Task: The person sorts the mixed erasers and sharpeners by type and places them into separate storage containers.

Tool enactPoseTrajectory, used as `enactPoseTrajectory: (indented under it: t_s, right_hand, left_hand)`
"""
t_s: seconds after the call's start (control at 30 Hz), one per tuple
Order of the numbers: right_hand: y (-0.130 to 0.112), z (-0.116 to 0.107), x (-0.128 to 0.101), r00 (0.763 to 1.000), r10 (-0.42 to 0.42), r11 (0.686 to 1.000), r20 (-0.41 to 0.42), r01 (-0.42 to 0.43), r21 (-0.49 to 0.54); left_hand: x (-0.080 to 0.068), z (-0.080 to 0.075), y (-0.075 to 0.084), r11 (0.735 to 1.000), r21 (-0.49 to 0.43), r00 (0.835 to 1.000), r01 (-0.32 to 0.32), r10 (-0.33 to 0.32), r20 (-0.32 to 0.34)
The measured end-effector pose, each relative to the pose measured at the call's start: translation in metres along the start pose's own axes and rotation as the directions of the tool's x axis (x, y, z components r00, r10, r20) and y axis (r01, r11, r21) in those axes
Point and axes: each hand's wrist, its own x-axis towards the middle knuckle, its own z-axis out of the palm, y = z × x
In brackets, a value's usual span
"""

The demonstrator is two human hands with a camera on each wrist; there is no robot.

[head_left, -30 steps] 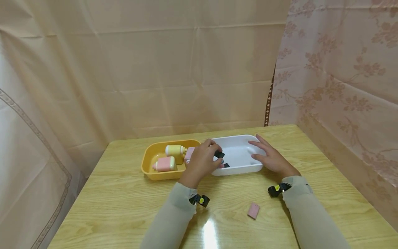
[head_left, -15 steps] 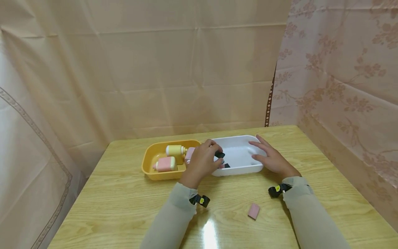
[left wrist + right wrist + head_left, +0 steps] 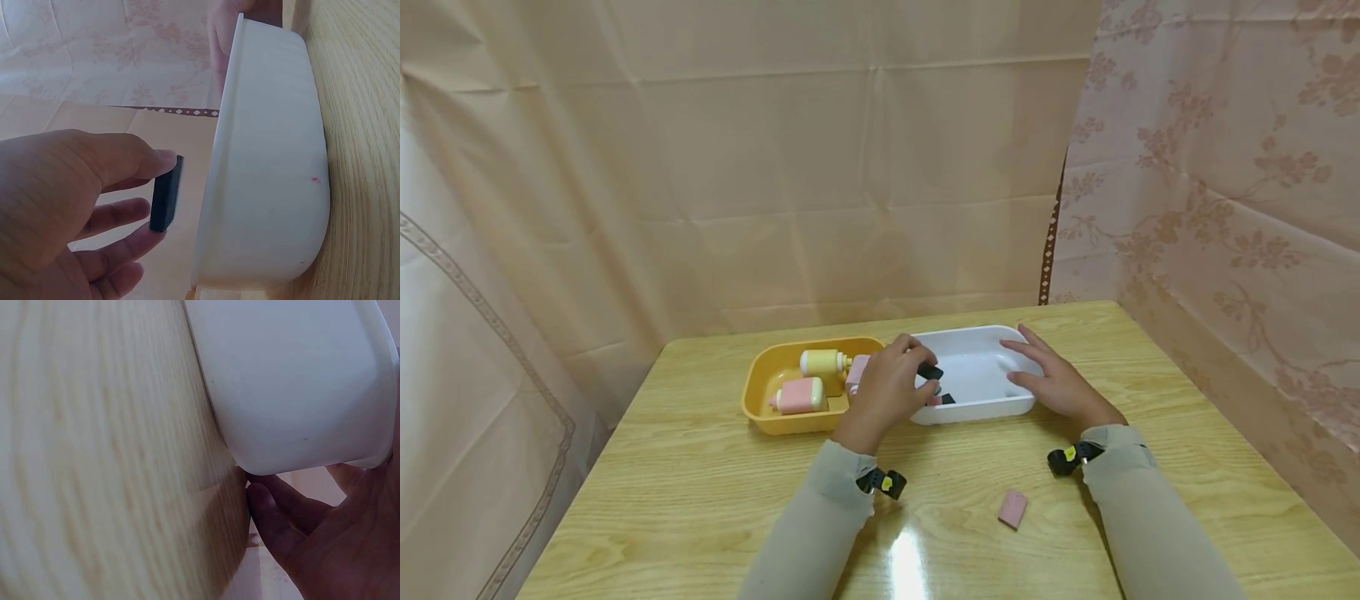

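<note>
My left hand (image 3: 891, 383) pinches a small dark rectangular block (image 3: 165, 199) between thumb and fingertips, over the left end of a white tray (image 3: 981, 407). Beneath that hand, a black and pink piece (image 3: 947, 399) lies in the tray, partly hidden by the thumb. At the tray's right end my right hand (image 3: 1060, 383) holds the rim. Its thumb and some fingers reach over the inside, while the right wrist view shows other fingertips against the outer wall near the table.
Left of the white tray stands a yellow tray (image 3: 752, 398) with a yellow bottle (image 3: 822, 362), a pink bottle (image 3: 800, 395) and a pale pink item (image 3: 856, 369). A flat pink rectangular piece (image 3: 1012, 509) lies nearer on the wooden table (image 3: 700, 508). Curtains surround the table.
</note>
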Motion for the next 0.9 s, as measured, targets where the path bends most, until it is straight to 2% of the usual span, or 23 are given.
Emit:
enactPoseTrajectory:
  t_s: [0.57,0.9]
  right_hand:
    - [-0.0005,-0.0003,-0.0003,1.000,0.006,1.000,0.004,-0.006,-0.003]
    - [-0.0005,0.0008,-0.0003,1.000,0.022,1.000,0.000,-0.022,-0.005]
  left_hand:
    - [-0.0011,-0.0010,-0.0016,1.000,-0.026,1.000,-0.001,0.001,0.000]
    - [-0.0015,-0.0041,0.0027,0.999,-0.001,0.999,-0.040,0.040,-0.004]
